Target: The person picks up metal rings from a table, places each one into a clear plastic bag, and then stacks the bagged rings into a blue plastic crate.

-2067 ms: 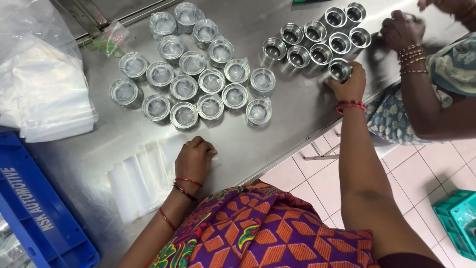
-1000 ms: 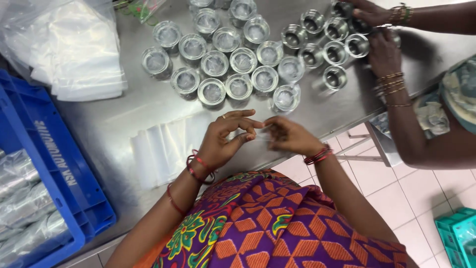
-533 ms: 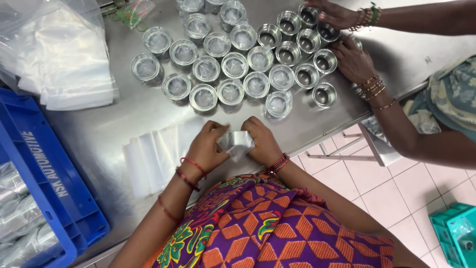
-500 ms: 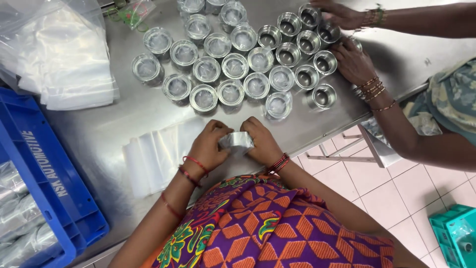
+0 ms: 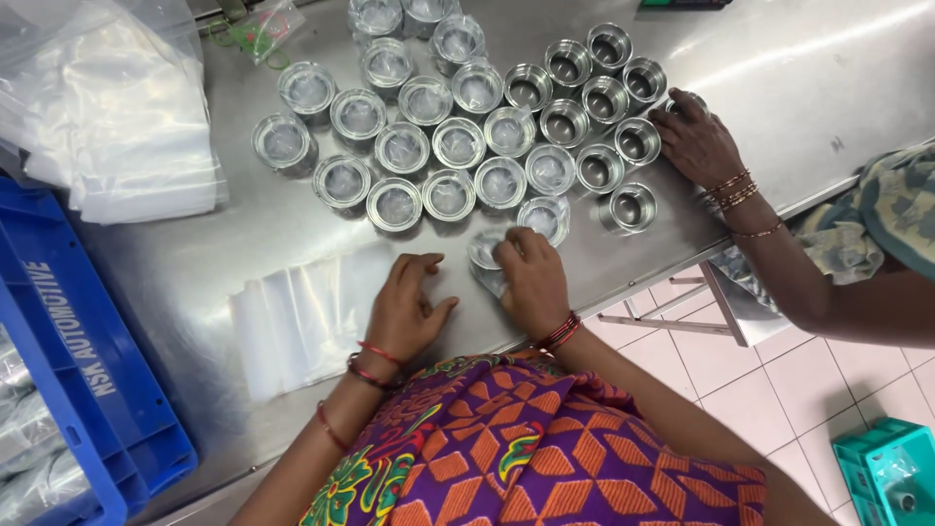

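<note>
My right hand (image 5: pixel 531 281) rests on a bagged metal ring (image 5: pixel 484 255) at the near edge of the steel table (image 5: pixel 828 78), its fingers closed over it. Just left, my left hand (image 5: pixel 407 310) lies flat with fingers spread, touching a stack of small clear plastic bags (image 5: pixel 297 317). Beyond both hands stand several bagged metal rings (image 5: pixel 433 146) in rows. Right of them sit several bare metal rings (image 5: pixel 604 97).
Another person's hand (image 5: pixel 696 136) touches the bare rings from the right. A pile of larger clear bags (image 5: pixel 107 107) lies at the far left. A blue crate (image 5: pixel 68 370) holding bagged parts stands left. A teal bin (image 5: pixel 891 468) sits on the tiled floor.
My hands came apart from holding the bagged ring near my body. The right hand carried it forward onto the table by the rows; the left dropped onto the bag stack.
</note>
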